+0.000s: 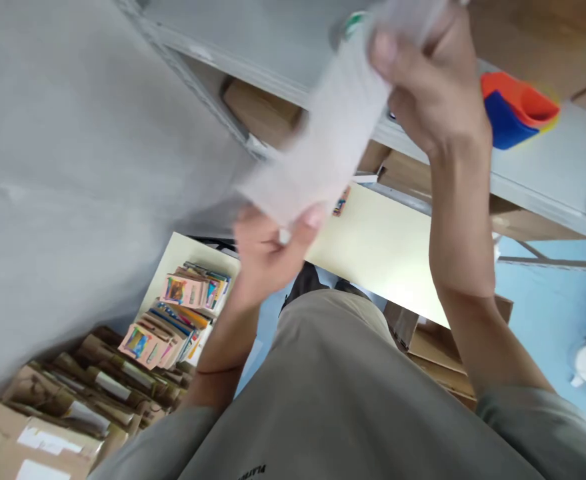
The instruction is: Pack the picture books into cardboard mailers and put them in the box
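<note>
My two hands hold a long whitish sheet or flat pouch (330, 127), blurred by motion, stretched slantwise in front of a grey metal shelf (253, 40). My left hand (267, 250) pinches its lower end with thumb on top. Up at the top of the view, my right hand (430, 87) grips the upper end. Something green (353, 20) shows at the sheet's top edge; I cannot tell what it is.
An orange and blue container (515, 110) stands on the shelf at the right, and brown boxes (260, 110) sit under the shelf board. Below left lie stacks of colourful booklets (180, 313) and packed cardboard boxes (63, 413). A pale yellow board (387, 243) lies below the shelf.
</note>
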Demonstrator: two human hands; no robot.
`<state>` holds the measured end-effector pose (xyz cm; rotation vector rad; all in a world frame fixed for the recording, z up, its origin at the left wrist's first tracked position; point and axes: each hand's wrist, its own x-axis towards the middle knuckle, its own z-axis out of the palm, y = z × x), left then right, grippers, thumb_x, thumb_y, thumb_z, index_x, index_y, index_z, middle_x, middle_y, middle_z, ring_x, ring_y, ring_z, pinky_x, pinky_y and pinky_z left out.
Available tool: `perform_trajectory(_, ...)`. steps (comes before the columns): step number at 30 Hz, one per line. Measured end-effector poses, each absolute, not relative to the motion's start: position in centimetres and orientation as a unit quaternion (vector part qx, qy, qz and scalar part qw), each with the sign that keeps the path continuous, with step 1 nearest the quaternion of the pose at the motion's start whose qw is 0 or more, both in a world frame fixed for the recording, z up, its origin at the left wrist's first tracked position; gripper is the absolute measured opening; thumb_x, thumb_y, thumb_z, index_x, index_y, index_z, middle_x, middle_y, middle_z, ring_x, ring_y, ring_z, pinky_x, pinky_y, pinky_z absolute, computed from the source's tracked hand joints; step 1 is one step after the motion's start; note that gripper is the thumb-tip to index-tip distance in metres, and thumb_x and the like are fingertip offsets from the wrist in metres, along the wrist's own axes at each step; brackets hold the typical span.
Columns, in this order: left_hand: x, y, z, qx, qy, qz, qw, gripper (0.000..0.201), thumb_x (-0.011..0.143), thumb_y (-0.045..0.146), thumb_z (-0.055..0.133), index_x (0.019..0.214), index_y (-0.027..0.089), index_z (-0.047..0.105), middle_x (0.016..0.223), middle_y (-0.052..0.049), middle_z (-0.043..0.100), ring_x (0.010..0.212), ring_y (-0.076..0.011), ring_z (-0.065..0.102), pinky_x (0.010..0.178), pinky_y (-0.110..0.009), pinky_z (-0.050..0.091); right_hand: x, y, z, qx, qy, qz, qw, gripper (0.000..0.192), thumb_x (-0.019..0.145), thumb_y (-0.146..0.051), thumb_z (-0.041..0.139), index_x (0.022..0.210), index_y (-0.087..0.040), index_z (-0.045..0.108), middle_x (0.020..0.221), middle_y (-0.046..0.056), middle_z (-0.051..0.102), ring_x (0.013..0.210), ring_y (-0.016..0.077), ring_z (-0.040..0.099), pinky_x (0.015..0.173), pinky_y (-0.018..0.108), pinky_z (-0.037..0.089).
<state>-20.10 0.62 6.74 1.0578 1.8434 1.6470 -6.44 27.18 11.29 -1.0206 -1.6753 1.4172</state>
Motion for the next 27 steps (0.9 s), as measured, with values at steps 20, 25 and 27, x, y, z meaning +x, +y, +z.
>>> perform_trajectory(20, 5.2, 4.8, -21.7, 0.871, 0.429, 0.018, 0.239, 0.037, 0.114, 0.021, 0.063, 0.145, 0.025, 0.082, 0.164, -0.015, 0.07, 0.154, -0.0327, 0.066, 0.132, -0.053, 0.049, 29.5, 9.0, -22.4, -0.704, -0.342, 0.561, 0.269, 0.062, 0.076, -0.074, 0.097, 0.095, -0.018, 0.079, 0.099, 0.012, 0.085, 0.086, 0.0218, 0.081, 0.081, 0.039, 0.071)
perform_trajectory(25, 4.9, 3.7, -23.8, 0.873, 0.422, -0.007, 0.244, 0.04, 0.113, 0.018, 0.061, 0.146, 0.025, 0.081, 0.162, -0.014, 0.071, 0.151, -0.0317, 0.068, 0.13, -0.049, 0.051, 26.7, 7.7, -25.3, -0.72, -0.35, 0.568, 0.192, 0.05, 0.074, -0.062, 0.099, 0.087, -0.017, 0.08, 0.091, 0.011, 0.085, 0.078, 0.0213, 0.078, 0.071, 0.035, 0.069)
perform_trajectory(27, 3.8, 3.6, -24.3, 0.861, 0.429, 0.008, 0.272, 0.041, 0.115, 0.035, 0.064, 0.152, 0.022, 0.078, 0.165, -0.016, 0.068, 0.154, -0.0335, 0.066, 0.133, -0.05, 0.048, 26.2, 7.6, -26.4, -0.74, -0.366, 0.525, 0.204, 0.041, 0.075, -0.054, 0.097, 0.084, -0.018, 0.08, 0.086, 0.009, 0.084, 0.078, 0.0213, 0.078, 0.074, 0.035, 0.069)
